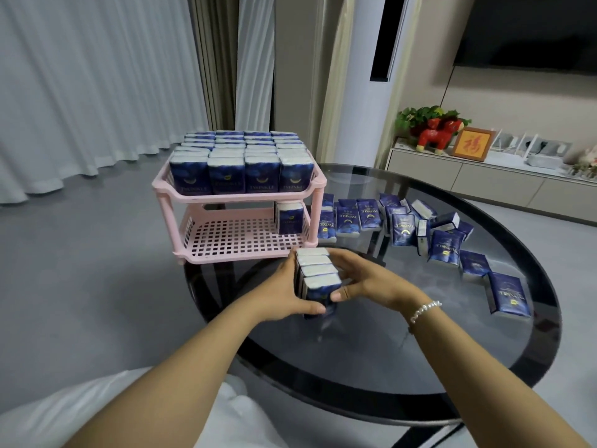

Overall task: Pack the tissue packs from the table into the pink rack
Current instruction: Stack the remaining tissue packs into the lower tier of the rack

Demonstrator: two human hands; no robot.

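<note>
Both my hands clasp a row of four upright tissue packs (pixel 318 275), dark blue with pale tops: my left hand (pixel 284 291) curls round its left side, my right hand (pixel 361 278) round its right, just before the pink rack (pixel 239 197). The rack's top shelf is packed full. Loose packs (pixel 445 250) lie across the round dark glass table (pixel 420 350), pale curtains (pixel 97 92) behind

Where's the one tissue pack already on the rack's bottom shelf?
In the head view, the tissue pack stands upright at the right end of the pink rack's bottom shelf, beside the right post.
</note>
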